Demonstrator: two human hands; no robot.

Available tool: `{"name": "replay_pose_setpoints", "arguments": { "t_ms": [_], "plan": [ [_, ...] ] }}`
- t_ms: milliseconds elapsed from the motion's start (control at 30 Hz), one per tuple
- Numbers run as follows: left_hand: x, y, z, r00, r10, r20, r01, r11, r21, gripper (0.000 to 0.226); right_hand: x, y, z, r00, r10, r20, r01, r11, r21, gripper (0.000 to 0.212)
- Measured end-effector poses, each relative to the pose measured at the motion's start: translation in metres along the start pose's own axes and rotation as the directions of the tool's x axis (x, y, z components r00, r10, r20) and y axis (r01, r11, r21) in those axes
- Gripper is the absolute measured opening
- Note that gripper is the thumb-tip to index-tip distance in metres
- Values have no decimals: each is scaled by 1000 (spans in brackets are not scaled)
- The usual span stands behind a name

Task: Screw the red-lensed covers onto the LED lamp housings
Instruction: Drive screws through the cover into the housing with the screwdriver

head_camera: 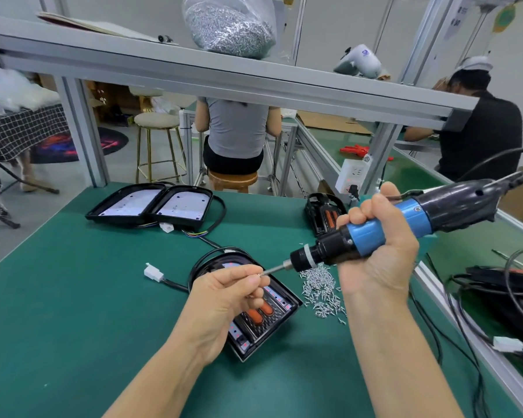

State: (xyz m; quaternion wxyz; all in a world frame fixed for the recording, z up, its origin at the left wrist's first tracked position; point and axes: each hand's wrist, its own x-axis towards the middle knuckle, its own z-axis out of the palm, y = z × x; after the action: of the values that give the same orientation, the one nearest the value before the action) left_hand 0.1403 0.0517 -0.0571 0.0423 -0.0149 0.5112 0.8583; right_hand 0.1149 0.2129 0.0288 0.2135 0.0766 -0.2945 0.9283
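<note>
Your left hand (224, 294) pinches screw (259, 274) at bit; right hand (375, 245) grips screwdriver (360, 236). Covered lamp (263, 315) unfastened below; two housings (151, 205) await covers.

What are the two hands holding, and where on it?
Right hand grips the electric screwdriver by its blue body; left hand pinches a screw at the bit tip.
</note>
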Motion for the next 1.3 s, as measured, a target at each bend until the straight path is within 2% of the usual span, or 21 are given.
{"name": "replay_pose_setpoints", "arguments": {
  "t_ms": [367, 533, 767, 1067, 1200, 1300],
  "plan": [
    [-3, 0, 2, 1000, 4, -20, -5, 1000, -27, 14, -1, 3, -2, 1000, 11, 11, -11, 1000, -14, 23],
    [-2, 0, 3, 997, 39, -60, -38, 999, 11, 12, -2, 3, -2, 1000, 21, 8, -21, 1000, -2, 23],
    [-4, -2, 3, 999, 49, -20, -49, 998, 33, 12, -1, 0, -1, 1000, 4, 14, -3, 1000, -18, 25],
    [-3, -5, 4, 998, 51, -36, -51, 999, 19, 13, -1, 1, -5, 1000, 16, 2, -15, 1000, -24, 28],
    [-3, -5, 5, 989, 139, -40, -136, 988, 73, 14, 0, 3, -6, 1000, 16, -6, -16, 1000, -5, 27],
    [-3, -4, 4, 970, 243, -23, -233, 951, 205, 30, 0, 4, -8, 999, 29, -26, -29, 1000, 9, 26]
  ]
}}
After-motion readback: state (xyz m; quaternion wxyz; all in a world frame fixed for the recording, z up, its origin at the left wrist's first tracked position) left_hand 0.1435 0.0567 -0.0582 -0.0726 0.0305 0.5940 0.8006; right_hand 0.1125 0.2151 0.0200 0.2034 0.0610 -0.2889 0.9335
